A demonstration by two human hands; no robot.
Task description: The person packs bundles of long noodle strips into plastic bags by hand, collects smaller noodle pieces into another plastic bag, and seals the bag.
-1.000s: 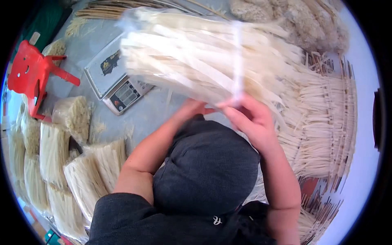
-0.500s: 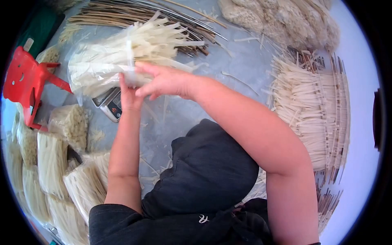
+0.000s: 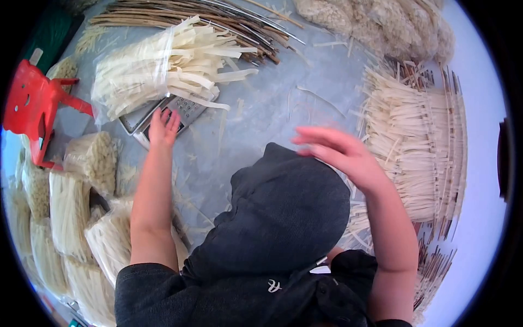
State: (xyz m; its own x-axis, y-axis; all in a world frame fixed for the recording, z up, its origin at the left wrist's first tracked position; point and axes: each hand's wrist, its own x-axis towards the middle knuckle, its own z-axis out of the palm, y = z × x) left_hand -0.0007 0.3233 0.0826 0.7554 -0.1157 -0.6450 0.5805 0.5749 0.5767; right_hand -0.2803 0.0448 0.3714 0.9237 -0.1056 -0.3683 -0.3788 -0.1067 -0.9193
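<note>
A clear plastic bag of pale flat dried strips, like noodles (image 3: 136,71), lies on a digital scale (image 3: 188,109), with strip ends sticking out of its open right side. My left hand (image 3: 163,128) is at the scale's near edge, just below the bag, fingers spread and nothing in it. Whether it touches the scale I cannot tell. Over my dark-clothed knee, away from the bag, my right hand (image 3: 335,152) is raised with its fingers stretched out. It is slightly blurred and appears to hold nothing.
Thin sticks (image 3: 158,13) lie in a pile behind the bag. At left are a red plastic chair (image 3: 32,103) and several packed bags of strips (image 3: 68,215). Rows of strips with sticks (image 3: 408,147) line the right side, below large bags (image 3: 376,24). Loose scraps litter the grey floor (image 3: 256,109).
Both hands have let go of the bag. My right hand has swung right and toward me; my left has dropped slightly. The bag has shifted and more of the scale shows.
</note>
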